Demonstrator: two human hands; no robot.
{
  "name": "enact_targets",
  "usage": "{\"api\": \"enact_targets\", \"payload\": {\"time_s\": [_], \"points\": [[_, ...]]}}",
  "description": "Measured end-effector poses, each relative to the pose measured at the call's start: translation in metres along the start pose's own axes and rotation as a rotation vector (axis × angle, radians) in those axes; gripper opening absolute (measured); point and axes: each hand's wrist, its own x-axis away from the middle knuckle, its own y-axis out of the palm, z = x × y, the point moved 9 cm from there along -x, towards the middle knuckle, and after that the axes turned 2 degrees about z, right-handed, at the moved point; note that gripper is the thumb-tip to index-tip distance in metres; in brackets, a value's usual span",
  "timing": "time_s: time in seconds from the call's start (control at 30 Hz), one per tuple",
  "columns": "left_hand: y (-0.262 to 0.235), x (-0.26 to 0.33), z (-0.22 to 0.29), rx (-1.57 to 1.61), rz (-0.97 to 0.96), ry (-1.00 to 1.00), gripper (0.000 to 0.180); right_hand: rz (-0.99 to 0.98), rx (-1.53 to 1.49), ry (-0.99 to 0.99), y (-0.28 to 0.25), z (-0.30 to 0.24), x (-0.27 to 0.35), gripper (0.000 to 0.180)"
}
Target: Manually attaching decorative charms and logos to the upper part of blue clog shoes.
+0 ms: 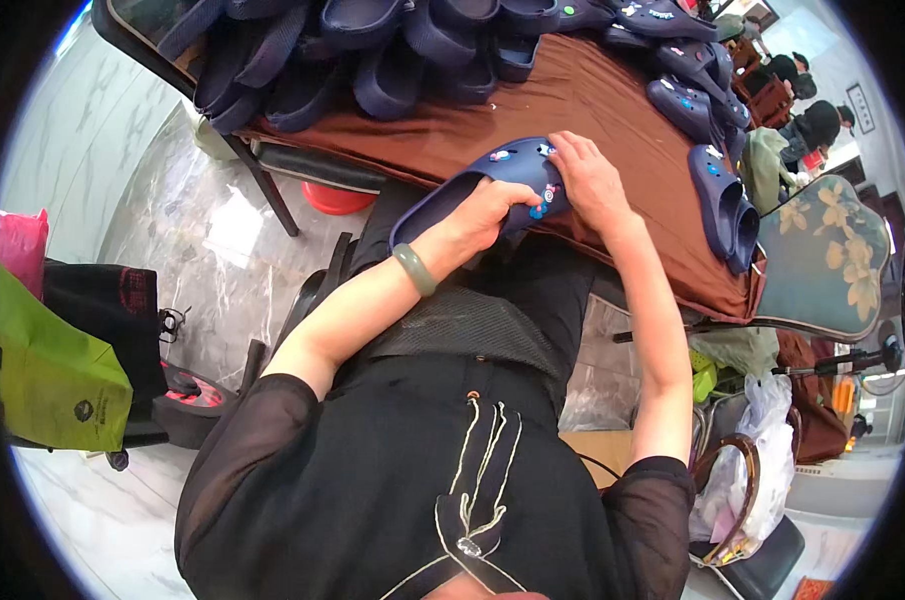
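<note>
A navy blue foam clog point(478, 185) with small coloured charms on its top lies at the near edge of a brown-clothed table point(573, 100). My left hand point(491, 215), with a green bangle at the wrist, grips the clog's side. My right hand point(585, 178) rests on the clog's toe end, fingertips pressing on the charms.
A heap of navy clogs point(373, 50) fills the table's far side; more decorated clogs point(718, 195) line its right edge. A floral-cushioned chair point(833, 255) stands right, a green bag point(58, 370) and black bag left, a red basin point(338, 200) under the table. People sit far right.
</note>
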Motion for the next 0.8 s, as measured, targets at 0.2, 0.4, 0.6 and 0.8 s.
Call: {"api": "enact_targets", "payload": {"time_s": [0.2, 0.4, 0.6, 0.8], "points": [[0.005, 0.007, -0.001, 0.071, -0.038, -0.056, 0.038, 0.415, -0.457, -0.006, -0.023, 0.004, 0.012, 0.025], [0.008, 0.009, 0.007, 0.004, -0.054, -0.026, 0.042, 0.423, -0.164, -0.106, -0.040, -0.010, 0.001, 0.028], [0.007, 0.006, 0.001, -0.019, -0.064, -0.074, 0.042, 0.202, -0.181, 0.018, -0.017, 0.004, -0.016, 0.027], [0.001, 0.001, 0.001, 0.045, -0.053, -0.072, 0.041, 0.111, -0.618, 0.045, -0.024, 0.013, 0.004, 0.029]]}}
